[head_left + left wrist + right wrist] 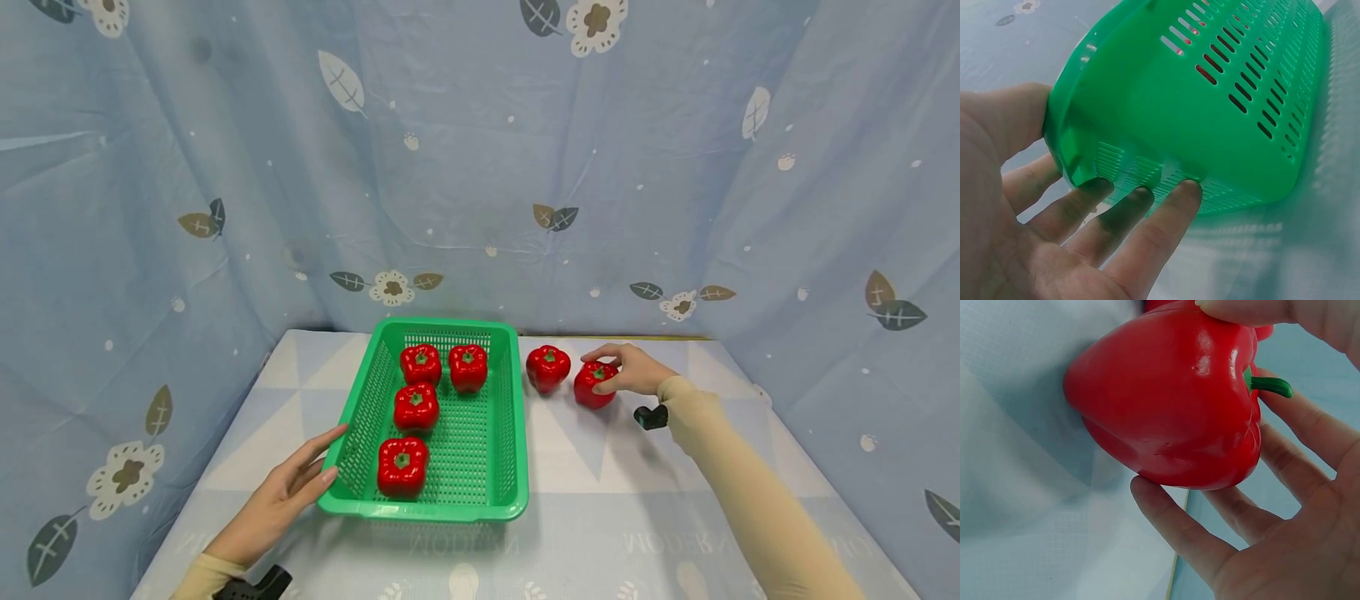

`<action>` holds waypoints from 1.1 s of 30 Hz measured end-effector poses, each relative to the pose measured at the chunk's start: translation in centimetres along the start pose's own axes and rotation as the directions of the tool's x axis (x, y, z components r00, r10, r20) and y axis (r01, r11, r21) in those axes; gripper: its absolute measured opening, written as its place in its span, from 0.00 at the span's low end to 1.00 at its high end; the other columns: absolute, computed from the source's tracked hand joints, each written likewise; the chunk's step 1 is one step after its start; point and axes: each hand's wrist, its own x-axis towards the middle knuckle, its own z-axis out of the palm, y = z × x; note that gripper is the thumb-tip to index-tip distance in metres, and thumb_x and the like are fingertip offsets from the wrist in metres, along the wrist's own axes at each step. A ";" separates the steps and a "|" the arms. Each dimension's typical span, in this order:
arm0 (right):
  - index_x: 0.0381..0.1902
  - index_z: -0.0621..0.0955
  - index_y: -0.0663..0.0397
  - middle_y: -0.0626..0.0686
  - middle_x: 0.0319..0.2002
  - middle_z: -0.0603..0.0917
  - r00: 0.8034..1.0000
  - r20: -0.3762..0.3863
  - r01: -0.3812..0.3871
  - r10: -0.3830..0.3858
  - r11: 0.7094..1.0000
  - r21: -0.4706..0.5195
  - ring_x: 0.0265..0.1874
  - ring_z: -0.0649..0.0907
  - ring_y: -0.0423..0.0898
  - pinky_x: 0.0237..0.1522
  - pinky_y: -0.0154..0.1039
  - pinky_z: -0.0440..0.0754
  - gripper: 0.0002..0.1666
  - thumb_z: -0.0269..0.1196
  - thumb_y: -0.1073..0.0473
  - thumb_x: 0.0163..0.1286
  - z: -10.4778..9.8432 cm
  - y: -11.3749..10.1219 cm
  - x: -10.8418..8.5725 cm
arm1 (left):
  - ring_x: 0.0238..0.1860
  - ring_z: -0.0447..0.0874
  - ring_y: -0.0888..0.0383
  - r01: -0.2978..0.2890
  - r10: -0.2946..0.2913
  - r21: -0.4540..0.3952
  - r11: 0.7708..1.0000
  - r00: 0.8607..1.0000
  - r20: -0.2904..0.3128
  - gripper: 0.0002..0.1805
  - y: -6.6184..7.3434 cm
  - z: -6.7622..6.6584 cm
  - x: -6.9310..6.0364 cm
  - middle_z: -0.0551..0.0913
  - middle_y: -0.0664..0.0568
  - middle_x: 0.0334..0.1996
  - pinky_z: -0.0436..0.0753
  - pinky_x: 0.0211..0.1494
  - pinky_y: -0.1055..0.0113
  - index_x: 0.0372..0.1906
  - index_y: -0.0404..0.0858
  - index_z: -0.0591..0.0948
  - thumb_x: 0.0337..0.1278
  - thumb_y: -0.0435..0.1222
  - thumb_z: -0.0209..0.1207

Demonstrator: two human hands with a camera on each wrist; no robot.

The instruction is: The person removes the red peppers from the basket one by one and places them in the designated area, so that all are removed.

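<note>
head view: right hand [636,371] grips one red pepper [591,387] between thumb and fingers toward the worktop's [585,517] far edge, right of green basket [465,450], whose near-left corner left hand [285,483] touches, digits apart.

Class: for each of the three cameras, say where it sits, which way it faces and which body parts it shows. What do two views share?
Head: on the person's head, facing forward and down at the table; both hands and sleeves show.
Left wrist: facing the outside of the green basket; the left hand shows.
Right wrist: facing a red pepper; the right hand shows.
Shared: head and left wrist both show the green basket.
</note>
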 end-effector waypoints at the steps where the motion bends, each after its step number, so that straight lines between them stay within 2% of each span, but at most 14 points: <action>1: 0.70 0.84 0.56 0.63 0.71 0.79 1.000 0.002 0.001 -0.001 1.000 -0.001 0.64 0.78 0.69 0.57 0.58 0.86 0.35 0.77 0.57 0.66 0.0 0.0 0.0 | 0.83 0.51 0.24 0.000 0.000 0.004 1.000 1.000 -0.002 0.33 0.0 0.0 0.0 0.52 0.41 0.88 0.70 0.75 0.31 0.89 0.51 0.60 0.90 0.42 0.53; 5: 0.70 0.83 0.57 0.63 0.71 0.79 1.000 0.008 -0.001 0.001 1.000 0.000 0.64 0.77 0.70 0.57 0.59 0.86 0.35 0.77 0.57 0.66 0.0 0.0 0.0 | 0.83 0.51 0.24 -0.002 0.002 0.016 1.000 1.000 -0.003 0.33 0.0 0.0 0.0 0.53 0.42 0.88 0.72 0.75 0.35 0.89 0.52 0.60 0.90 0.42 0.53; 12: 0.72 0.81 0.61 0.64 0.72 0.77 1.000 0.019 0.001 -0.001 1.000 0.012 0.66 0.76 0.71 0.58 0.60 0.86 0.37 0.77 0.58 0.67 -0.1 -0.2 -0.1 | 0.83 0.51 0.24 -0.008 0.008 0.009 1.000 1.000 -0.001 0.33 0.0 0.0 0.1 0.52 0.42 0.88 0.70 0.75 0.32 0.89 0.52 0.60 0.90 0.42 0.52; 19: 0.74 0.80 0.59 0.65 0.72 0.76 1.000 0.030 -0.002 0.002 1.000 0.002 0.68 0.75 0.72 0.59 0.62 0.85 0.38 0.75 0.57 0.68 0.0 -0.7 -0.3 | 0.82 0.52 0.23 -0.022 0.022 -0.004 1.000 1.000 0.001 0.32 0.2 0.0 -0.1 0.53 0.41 0.87 0.72 0.74 0.32 0.89 0.50 0.60 0.90 0.40 0.52; 22: 0.74 0.80 0.59 0.65 0.72 0.76 0.999 0.033 -0.001 0.001 1.000 0.003 0.69 0.74 0.72 0.61 0.63 0.84 0.38 0.76 0.56 0.68 0.0 -0.7 -0.3 | 0.82 0.52 0.23 -0.030 0.030 -0.004 1.000 1.000 -0.001 0.32 0.2 0.0 -0.1 0.54 0.42 0.87 0.75 0.74 0.40 0.89 0.50 0.61 0.90 0.39 0.53; 25: 0.74 0.80 0.58 0.65 0.73 0.76 0.999 0.032 0.009 -0.009 1.000 -0.003 0.70 0.75 0.72 0.62 0.65 0.83 0.39 0.76 0.54 0.68 -0.1 -0.7 -0.3 | 0.82 0.52 0.23 -0.033 0.033 -0.015 0.999 0.999 0.002 0.32 0.2 0.0 -0.1 0.54 0.42 0.87 0.78 0.72 0.58 0.89 0.50 0.61 0.90 0.39 0.53; 28: 0.74 0.80 0.57 0.65 0.74 0.76 0.999 0.021 0.032 -0.032 0.999 -0.011 0.70 0.76 0.72 0.64 0.68 0.81 0.39 0.76 0.53 0.68 -0.3 -0.6 -0.4 | 0.82 0.52 0.24 -0.032 0.032 -0.030 0.999 0.999 0.000 0.32 0.1 0.1 -0.1 0.53 0.41 0.87 0.76 0.67 0.72 0.89 0.50 0.61 0.90 0.39 0.53; 32: 0.74 0.80 0.56 0.64 0.74 0.77 0.999 0.002 0.053 -0.053 0.998 -0.021 0.70 0.76 0.72 0.64 0.71 0.79 0.39 0.76 0.51 0.68 -0.8 -0.7 -0.6 | 0.82 0.51 0.23 -0.030 0.030 -0.034 0.999 1.000 -0.001 0.33 0.1 0.1 -0.1 0.53 0.41 0.87 0.74 0.65 0.76 0.89 0.49 0.61 0.90 0.39 0.53; 33: 0.75 0.80 0.55 0.63 0.75 0.77 0.999 -0.003 0.051 -0.051 0.998 -0.023 0.71 0.76 0.71 0.64 0.72 0.79 0.39 0.76 0.51 0.68 -0.9 -0.8 -0.6 | 0.82 0.51 0.23 -0.029 0.029 -0.029 0.999 1.000 -0.002 0.32 0.1 0.1 -0.1 0.53 0.41 0.87 0.75 0.67 0.72 0.89 0.50 0.61 0.90 0.39 0.53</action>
